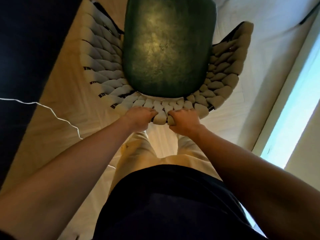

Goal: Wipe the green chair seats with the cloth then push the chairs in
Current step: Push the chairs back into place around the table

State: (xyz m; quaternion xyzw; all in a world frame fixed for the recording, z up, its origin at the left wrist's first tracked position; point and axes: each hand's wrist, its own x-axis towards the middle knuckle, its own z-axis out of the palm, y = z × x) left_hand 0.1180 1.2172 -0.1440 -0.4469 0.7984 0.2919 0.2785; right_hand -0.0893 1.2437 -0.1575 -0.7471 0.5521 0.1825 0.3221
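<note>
we're standing right behind the chair [166, 66], looking straight down on it. green seat [168, 49] sits dead centre in the upper half of view, with a lit yellowish patch across its middle. woven cream rope backrest [107, 66] wraps around the seat on both sides and along the near edge.

our left hand [138, 118] grips the near top rim of the backrest, fingers curled over the rope weave. our right hand [184, 121] grips the same rim just beside it, fingers curled around the weave too. hands are close together, a couple of rope loops between them, not touching each other.

no cloth visible in either hand from here.

pale floor [242, 101] under the chair. dark furniture edge [26, 58] runs along the left. a thin white cable [52, 110] trails from it across the floor. bright strip of window light [294, 101] along the right. our dark top and light trousers fill the lower centre.
</note>
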